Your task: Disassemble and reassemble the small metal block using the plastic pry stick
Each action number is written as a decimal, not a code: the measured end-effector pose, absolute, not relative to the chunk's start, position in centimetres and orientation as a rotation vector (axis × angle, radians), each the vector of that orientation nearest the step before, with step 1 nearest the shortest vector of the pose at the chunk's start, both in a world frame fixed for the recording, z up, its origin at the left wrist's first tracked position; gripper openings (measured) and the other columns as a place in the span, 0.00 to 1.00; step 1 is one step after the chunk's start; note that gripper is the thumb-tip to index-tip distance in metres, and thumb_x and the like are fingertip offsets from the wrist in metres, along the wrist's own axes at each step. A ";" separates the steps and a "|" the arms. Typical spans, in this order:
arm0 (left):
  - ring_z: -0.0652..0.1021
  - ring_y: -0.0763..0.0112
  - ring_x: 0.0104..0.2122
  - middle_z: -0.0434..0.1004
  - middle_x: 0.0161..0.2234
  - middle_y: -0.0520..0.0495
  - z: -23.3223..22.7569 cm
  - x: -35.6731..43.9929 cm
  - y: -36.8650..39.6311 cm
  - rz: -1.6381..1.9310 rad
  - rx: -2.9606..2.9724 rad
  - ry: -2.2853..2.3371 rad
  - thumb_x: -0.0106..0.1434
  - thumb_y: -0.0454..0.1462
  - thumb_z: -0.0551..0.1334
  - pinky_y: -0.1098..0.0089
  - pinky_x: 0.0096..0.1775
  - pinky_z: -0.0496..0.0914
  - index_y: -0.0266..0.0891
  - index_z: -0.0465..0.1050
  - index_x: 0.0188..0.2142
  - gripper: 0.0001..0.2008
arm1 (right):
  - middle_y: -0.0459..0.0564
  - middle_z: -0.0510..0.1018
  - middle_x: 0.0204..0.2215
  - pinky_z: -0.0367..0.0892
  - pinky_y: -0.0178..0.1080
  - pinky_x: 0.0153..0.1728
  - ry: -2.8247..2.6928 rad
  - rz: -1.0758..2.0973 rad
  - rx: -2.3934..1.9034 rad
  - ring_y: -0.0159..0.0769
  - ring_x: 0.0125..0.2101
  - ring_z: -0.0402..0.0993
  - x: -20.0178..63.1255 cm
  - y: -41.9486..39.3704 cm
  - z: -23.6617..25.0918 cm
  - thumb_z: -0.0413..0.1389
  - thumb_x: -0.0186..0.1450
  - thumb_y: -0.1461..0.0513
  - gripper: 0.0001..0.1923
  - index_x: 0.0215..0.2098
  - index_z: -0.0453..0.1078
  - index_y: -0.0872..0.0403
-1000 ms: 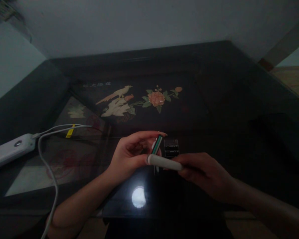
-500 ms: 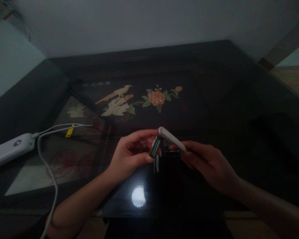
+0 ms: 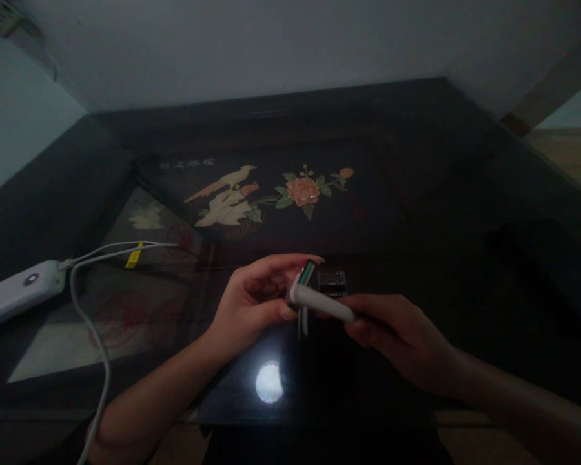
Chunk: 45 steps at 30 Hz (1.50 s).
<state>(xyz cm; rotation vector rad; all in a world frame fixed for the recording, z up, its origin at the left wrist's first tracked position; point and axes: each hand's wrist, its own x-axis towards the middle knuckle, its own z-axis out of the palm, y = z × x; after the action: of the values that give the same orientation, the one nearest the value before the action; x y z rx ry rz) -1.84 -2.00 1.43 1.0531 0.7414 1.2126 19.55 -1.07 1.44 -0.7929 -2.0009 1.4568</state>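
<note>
In my left hand (image 3: 259, 294) is a small flat piece with a green edge (image 3: 306, 272), pinched upright between thumb and fingers. My right hand (image 3: 399, 329) grips a white, rounded stick (image 3: 322, 303), and I cannot make out its exact kind. The stick's far end lies over the lower part of the green-edged piece, beside my left thumb; whether they touch is hard to tell. Just behind the stick is a small dark box with clear edges (image 3: 332, 281). Thin pale strips (image 3: 303, 323) show under the left thumb.
At the left lies a white power bank (image 3: 24, 290) with a white cable (image 3: 104, 349) running past my left forearm. The cable bears a yellow tag (image 3: 134, 256). Papers show at the left of the dark, glossy table (image 3: 416, 168), which carries a bird-and-flower picture (image 3: 304, 192). A wall stands behind.
The white stick's far end has moved down along the green-edged piece, from its top to its lower end. My right hand has shifted slightly left and down; my left hand has stayed nearly still.
</note>
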 end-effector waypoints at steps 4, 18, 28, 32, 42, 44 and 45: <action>0.76 0.74 0.25 0.79 0.26 0.52 1.2 -1.6 -2.1 1.230 0.970 0.747 0.49 0.42 0.74 0.76 0.30 0.71 0.43 0.80 0.42 0.19 | 0.39 0.62 0.20 0.53 0.27 0.18 -1.859 1.499 -0.912 0.24 0.18 0.56 19.5 -1.2 1.2 0.47 0.72 0.58 0.13 0.46 0.71 0.56; 0.75 0.75 0.25 0.79 0.28 0.50 1.1 -1.5 -2.2 1.170 0.971 0.714 0.51 0.42 0.73 0.77 0.28 0.70 0.42 0.79 0.45 0.21 | 0.41 0.64 0.20 0.55 0.29 0.20 -1.965 1.556 -0.837 0.25 0.20 0.58 19.6 -1.3 1.4 0.48 0.71 0.54 0.18 0.47 0.73 0.57; 0.75 0.76 0.25 0.79 0.26 0.51 1.0 -1.6 -1.9 1.194 0.985 0.716 0.52 0.39 0.73 0.77 0.30 0.71 0.42 0.79 0.45 0.19 | 0.41 0.64 0.20 0.55 0.29 0.19 -1.997 1.460 -0.888 0.25 0.19 0.57 19.5 -1.0 1.7 0.48 0.71 0.55 0.18 0.46 0.74 0.57; 0.75 0.76 0.24 0.78 0.25 0.52 1.2 -1.7 -1.8 1.212 0.985 0.716 0.51 0.40 0.73 0.77 0.29 0.70 0.43 0.80 0.43 0.19 | 0.41 0.64 0.20 0.54 0.28 0.18 -1.913 1.467 -0.939 0.25 0.19 0.57 19.7 -1.0 1.6 0.47 0.71 0.57 0.17 0.49 0.72 0.57; 0.77 0.74 0.25 0.79 0.26 0.51 1.0 -1.9 -1.8 1.214 1.023 0.738 0.51 0.39 0.73 0.77 0.29 0.71 0.43 0.79 0.44 0.19 | 0.40 0.62 0.19 0.54 0.28 0.18 -1.960 1.505 -0.924 0.25 0.18 0.56 19.6 -0.8 1.7 0.47 0.71 0.55 0.18 0.47 0.72 0.57; 0.77 0.74 0.25 0.79 0.27 0.50 1.1 -1.9 -1.8 1.205 1.052 0.745 0.51 0.40 0.73 0.76 0.29 0.72 0.42 0.79 0.45 0.20 | 0.42 0.65 0.21 0.56 0.28 0.19 -2.053 1.500 -0.833 0.26 0.19 0.59 19.6 -0.8 1.7 0.48 0.71 0.54 0.17 0.45 0.74 0.56; 0.77 0.74 0.25 0.79 0.27 0.50 1.1 -1.8 -1.9 1.205 1.057 0.753 0.51 0.41 0.73 0.76 0.29 0.72 0.42 0.79 0.45 0.20 | 0.42 0.66 0.21 0.56 0.28 0.19 -2.069 1.485 -0.830 0.26 0.20 0.60 19.6 -0.8 1.7 0.48 0.70 0.54 0.17 0.44 0.74 0.56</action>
<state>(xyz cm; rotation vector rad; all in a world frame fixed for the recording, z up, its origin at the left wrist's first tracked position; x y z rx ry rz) -1.83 -1.85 1.09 1.0572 0.7527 1.2049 19.62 -0.80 1.68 -0.8304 -2.0690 1.4851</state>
